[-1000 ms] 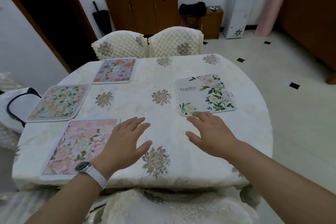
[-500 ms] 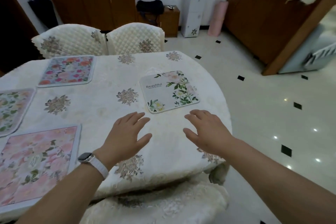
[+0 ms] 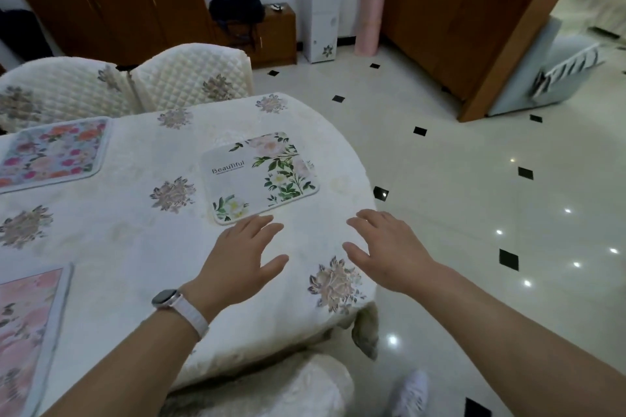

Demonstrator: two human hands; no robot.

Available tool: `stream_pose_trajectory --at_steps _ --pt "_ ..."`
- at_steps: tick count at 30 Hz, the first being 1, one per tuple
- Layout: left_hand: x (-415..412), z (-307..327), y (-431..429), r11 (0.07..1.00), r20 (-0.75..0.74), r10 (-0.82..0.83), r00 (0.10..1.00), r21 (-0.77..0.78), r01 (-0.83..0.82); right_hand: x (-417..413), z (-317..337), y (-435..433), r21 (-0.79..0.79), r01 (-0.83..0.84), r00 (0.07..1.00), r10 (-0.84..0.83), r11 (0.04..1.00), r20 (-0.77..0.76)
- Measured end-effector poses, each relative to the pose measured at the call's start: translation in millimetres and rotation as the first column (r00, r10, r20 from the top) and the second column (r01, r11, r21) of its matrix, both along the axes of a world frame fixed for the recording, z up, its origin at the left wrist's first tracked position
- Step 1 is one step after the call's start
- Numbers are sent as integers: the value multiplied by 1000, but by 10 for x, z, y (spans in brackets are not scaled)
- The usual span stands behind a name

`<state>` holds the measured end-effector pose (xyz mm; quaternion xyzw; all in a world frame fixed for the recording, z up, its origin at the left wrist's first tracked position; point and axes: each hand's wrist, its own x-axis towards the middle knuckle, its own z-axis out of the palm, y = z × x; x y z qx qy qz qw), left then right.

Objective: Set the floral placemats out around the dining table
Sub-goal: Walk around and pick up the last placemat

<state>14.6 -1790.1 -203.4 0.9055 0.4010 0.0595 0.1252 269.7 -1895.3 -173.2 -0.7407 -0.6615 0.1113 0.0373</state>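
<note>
A white placemat with green leaves and the word "Beautiful" [image 3: 261, 176] lies flat near the right end of the cloth-covered dining table [image 3: 135, 247]. A blue mat with red and pink flowers [image 3: 50, 154] lies at the far left. The corner of a pink floral mat [image 3: 27, 322] shows at the near left edge. My left hand [image 3: 245, 256], with a watch on its wrist, hovers with spread fingers just below the white mat's near edge. My right hand [image 3: 386, 247] is held flat with spread fingers over the table's right edge. Both hands hold nothing.
Two quilted white chairs [image 3: 135, 81] stand at the table's far side and another chair back [image 3: 271, 389] is right below me. Shiny tiled floor [image 3: 474, 213] spreads to the right. Wooden cabinets [image 3: 440, 27], a white dispenser [image 3: 320, 7] and a pink roll [image 3: 369, 20] line the walls.
The view has swung to the right, so the left mats slide out of frame. Both hands have drifted right with it, staying spread and empty; the white mat has not moved on the table.
</note>
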Motion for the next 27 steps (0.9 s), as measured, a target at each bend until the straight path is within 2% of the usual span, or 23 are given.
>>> stream_pose_trajectory --at_steps 8,13,22,27 --pt "1517 -71 -146 999 -50 50 997 15 -50 1496 -160 -66 -13 15 995 -16 1000 -103" --pt "2247 -19 -307 994 -74 70 995 86 -64 2404 -84 -139 -14 7 997 -8 1000 -76" --pt "2710 190 -295 979 -109 134 985 169 -114 3036 154 35 86 -37 993 46 996 -109" --pt "2860 193 0 975 -127 169 977 167 -147 3249 70 112 34 -39 990 43 999 -134"
